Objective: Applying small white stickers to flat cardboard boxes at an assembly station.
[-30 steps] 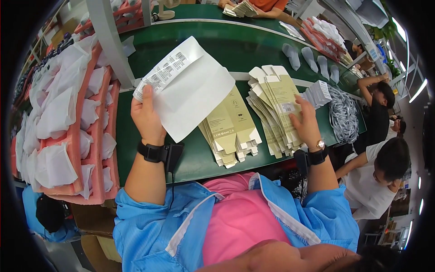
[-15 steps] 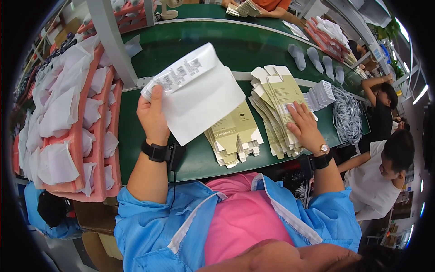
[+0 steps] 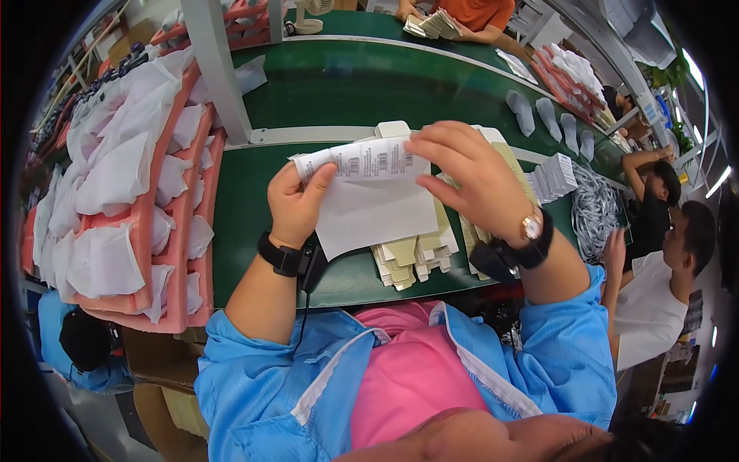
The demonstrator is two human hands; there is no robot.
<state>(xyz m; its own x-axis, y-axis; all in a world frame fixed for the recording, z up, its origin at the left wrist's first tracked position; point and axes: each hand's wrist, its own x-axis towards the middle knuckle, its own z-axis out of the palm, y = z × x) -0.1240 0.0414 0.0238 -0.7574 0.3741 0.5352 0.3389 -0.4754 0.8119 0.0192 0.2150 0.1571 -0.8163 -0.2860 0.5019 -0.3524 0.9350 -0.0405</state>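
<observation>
Green counter (image 3: 254, 223), flat cream cartons (image 3: 412, 254) stacked on it. Both hands hold white printed sheet (image 3: 369, 196) above the cartons: left hand (image 3: 296, 204) fingers pinched on left edge, right hand (image 3: 469, 181) fingers curled over top right.

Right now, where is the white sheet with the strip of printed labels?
In the head view, the white label sheet sits centre frame, held by the left hand and right hand above the beige flat cartons.
</observation>
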